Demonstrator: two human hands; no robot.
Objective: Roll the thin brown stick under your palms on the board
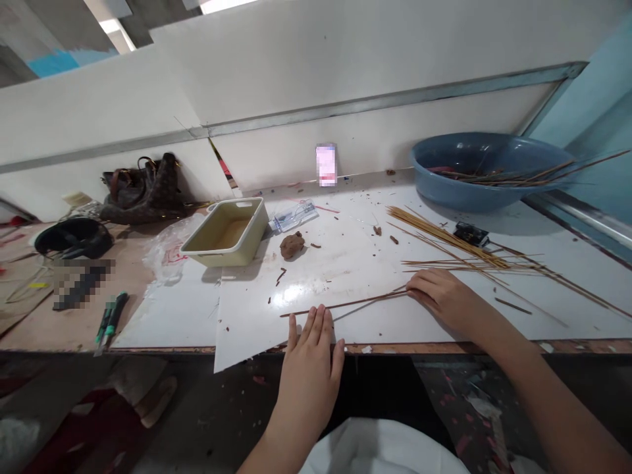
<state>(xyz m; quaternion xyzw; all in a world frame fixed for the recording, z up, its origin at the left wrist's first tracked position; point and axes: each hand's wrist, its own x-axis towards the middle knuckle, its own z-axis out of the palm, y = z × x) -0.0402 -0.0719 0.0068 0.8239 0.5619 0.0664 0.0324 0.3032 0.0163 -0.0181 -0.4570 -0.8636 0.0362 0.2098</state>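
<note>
Wall (365, 66): white panels with a metal rail, behind the work surface.
Table (444, 326): white top, brown showing along the front edge.
Tub (469, 194): blue, at the back right, brown sticks inside and jutting past its rim.
Bag (148, 194): dark, against the wall at the left.
Bin (237, 253): cream, rectangular, right of the bag.
Left hand (309, 355): palm down, fingers extended over the left part of the stick (365, 301), thumb apart, gripping nothing.
Right hand (442, 296): fingers drawn together, pinching the stick's right end; the thumb is mostly hidden.
Bundle (442, 236): thin tan sticks, just beyond the right hand.
Stick: brown, slender, crosswise near the front edge, spanning both hands.
Phone (326, 164): upright against the wall, screen lit.
Lump (292, 245): brown, beside the bin.
</note>
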